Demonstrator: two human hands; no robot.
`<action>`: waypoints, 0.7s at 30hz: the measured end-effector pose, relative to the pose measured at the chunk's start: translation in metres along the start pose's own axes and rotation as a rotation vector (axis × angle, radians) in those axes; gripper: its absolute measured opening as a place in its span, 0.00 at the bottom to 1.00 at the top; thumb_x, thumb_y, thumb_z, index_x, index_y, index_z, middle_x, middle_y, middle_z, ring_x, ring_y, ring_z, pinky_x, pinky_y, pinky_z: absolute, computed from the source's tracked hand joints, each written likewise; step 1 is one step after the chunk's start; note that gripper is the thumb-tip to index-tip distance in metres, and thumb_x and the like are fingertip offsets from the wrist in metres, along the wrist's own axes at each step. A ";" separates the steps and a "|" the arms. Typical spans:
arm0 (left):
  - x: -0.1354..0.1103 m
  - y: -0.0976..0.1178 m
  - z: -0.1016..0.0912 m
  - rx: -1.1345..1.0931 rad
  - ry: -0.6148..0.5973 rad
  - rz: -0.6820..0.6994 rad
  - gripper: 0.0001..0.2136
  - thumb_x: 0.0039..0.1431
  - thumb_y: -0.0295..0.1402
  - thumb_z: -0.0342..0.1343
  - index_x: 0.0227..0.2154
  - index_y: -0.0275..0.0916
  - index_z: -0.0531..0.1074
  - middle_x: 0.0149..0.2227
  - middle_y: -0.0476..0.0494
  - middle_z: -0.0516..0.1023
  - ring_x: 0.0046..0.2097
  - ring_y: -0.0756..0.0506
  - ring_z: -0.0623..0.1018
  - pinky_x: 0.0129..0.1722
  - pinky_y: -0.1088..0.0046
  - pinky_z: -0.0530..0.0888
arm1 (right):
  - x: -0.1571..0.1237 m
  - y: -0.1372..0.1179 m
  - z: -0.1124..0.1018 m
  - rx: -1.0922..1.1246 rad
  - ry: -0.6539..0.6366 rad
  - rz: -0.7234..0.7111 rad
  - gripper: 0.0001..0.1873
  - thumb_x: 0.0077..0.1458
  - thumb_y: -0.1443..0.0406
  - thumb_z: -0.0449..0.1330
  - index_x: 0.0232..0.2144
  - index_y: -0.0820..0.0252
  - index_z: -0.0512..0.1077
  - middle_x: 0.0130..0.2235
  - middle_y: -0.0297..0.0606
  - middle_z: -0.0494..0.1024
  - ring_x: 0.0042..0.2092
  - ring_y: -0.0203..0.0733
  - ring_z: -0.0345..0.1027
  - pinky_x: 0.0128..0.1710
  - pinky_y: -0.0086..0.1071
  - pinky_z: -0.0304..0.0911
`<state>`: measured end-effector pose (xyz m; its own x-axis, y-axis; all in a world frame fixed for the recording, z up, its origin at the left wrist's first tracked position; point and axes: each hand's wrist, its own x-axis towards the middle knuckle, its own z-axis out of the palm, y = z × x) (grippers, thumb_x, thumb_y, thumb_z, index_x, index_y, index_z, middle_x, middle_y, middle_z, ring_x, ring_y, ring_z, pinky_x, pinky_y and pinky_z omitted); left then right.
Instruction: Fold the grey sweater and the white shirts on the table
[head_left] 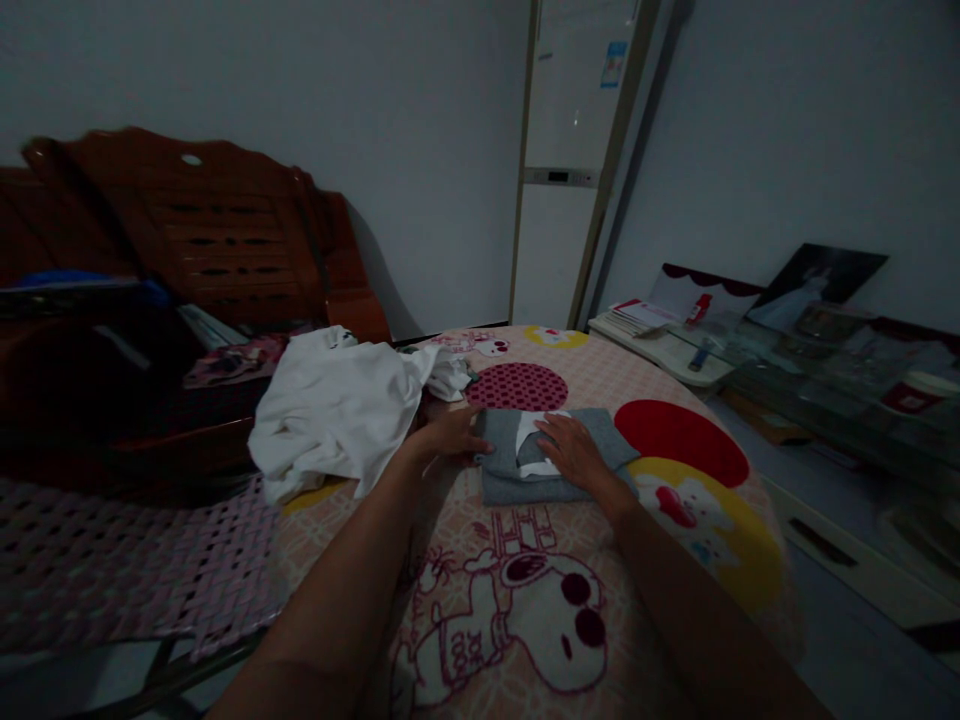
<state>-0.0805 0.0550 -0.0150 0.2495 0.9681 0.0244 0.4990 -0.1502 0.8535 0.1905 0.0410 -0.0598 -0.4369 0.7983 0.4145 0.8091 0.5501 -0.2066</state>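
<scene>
A folded grey garment (600, 440) with a white patch lies on a patterned blanket (525, 600) that covers the table. My right hand (574, 448) lies flat on top of the garment, fingers stretched out over the white patch. My left hand (448, 434) rests at the garment's left edge, its fingers touching the grey cloth. A crumpled white garment (337, 405) lies in a heap just left of my left hand.
Dark wooden chairs (225, 230) stand at the back left. A pink woven seat (112, 560) is at the near left. A tall white air-conditioner unit (570, 160) fills the far corner. Books, a framed picture (817, 285) and boxes crowd a low shelf on the right.
</scene>
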 end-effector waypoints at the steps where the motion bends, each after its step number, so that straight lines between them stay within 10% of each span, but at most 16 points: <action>1: -0.002 0.001 0.000 -0.030 -0.095 -0.045 0.38 0.39 0.29 0.69 0.58 0.40 0.68 0.32 0.45 0.82 0.27 0.46 0.78 0.27 0.74 0.72 | 0.000 0.000 0.000 -0.003 0.000 0.002 0.21 0.65 0.61 0.53 0.56 0.60 0.71 0.60 0.49 0.71 0.61 0.51 0.63 0.63 0.49 0.53; 5: -0.004 0.005 -0.007 -0.014 -0.338 -0.164 0.46 0.43 0.26 0.64 0.67 0.39 0.53 0.32 0.46 0.81 0.28 0.44 0.79 0.28 0.71 0.73 | 0.001 -0.003 -0.003 -0.013 -0.010 0.021 0.20 0.65 0.60 0.52 0.56 0.58 0.72 0.60 0.48 0.71 0.61 0.51 0.63 0.63 0.50 0.53; 12: 0.012 0.019 0.019 0.333 0.279 0.264 0.23 0.57 0.36 0.57 0.56 0.36 0.70 0.54 0.35 0.76 0.54 0.38 0.76 0.53 0.63 0.72 | 0.001 -0.008 -0.006 -0.012 -0.028 0.037 0.20 0.65 0.60 0.52 0.56 0.56 0.71 0.60 0.48 0.71 0.62 0.50 0.62 0.64 0.51 0.52; 21: 0.005 0.017 0.082 0.642 -0.062 0.390 0.27 0.67 0.42 0.47 0.64 0.34 0.60 0.67 0.29 0.59 0.69 0.35 0.57 0.67 0.48 0.51 | 0.003 0.019 -0.021 0.128 0.196 0.041 0.25 0.67 0.60 0.45 0.61 0.60 0.67 0.61 0.48 0.70 0.63 0.47 0.61 0.64 0.46 0.55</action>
<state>-0.0030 0.0406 -0.0428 0.5442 0.8104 0.2171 0.7459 -0.5858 0.3171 0.2130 0.0486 -0.0440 -0.3098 0.7644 0.5654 0.7625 0.5550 -0.3325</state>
